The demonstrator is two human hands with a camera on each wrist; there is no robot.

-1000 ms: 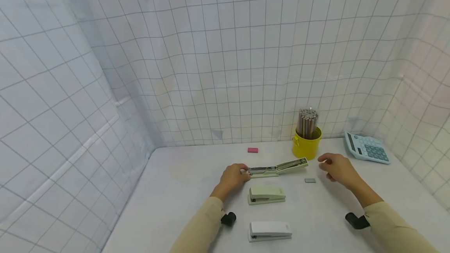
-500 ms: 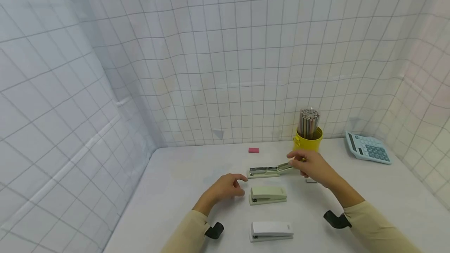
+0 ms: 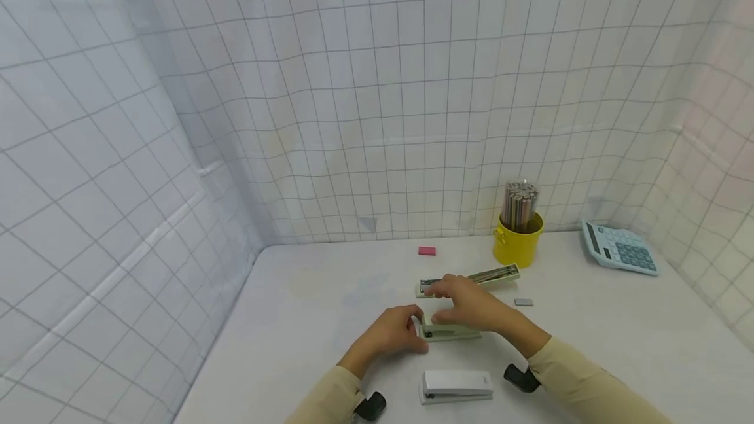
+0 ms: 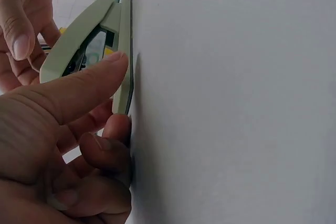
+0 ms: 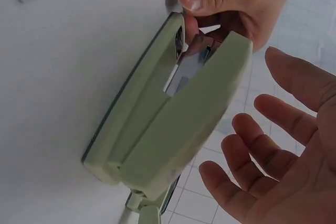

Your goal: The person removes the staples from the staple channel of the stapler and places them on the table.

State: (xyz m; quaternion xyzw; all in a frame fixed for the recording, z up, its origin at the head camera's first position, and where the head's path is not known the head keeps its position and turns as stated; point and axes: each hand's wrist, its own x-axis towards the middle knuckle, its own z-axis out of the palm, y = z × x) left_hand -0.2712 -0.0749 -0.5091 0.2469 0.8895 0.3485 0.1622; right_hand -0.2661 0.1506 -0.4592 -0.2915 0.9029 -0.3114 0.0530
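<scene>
A pale green stapler [image 3: 465, 335] lies on the white table between my two hands. My left hand [image 3: 393, 334] holds the front end of its base, with the thumb along the near side and fingers on the far side. Over its top hovers my right hand [image 3: 474, 306], fingers spread and holding nothing. In the right wrist view the green stapler [image 5: 184, 124] shows a gap between its top arm and base, while the right fingers [image 5: 273, 156] stay apart from it. Behind it another stapler [image 3: 501, 274] lies folded wide open, its front part overlapped by the right hand.
Nearer me lies a white stapler [image 3: 456, 383]. A small grey strip [image 3: 523, 302] rests right of the green one. Towards the back are a pink block [image 3: 427, 251], a yellow bucket [image 3: 517, 250] with a bundle of pencils, and a light blue calculator [image 3: 624, 250].
My left hand has let go of the folded-open stapler and come nearer to take hold of the green one. The right hand has swung left from beside the bucket to above that stapler.
</scene>
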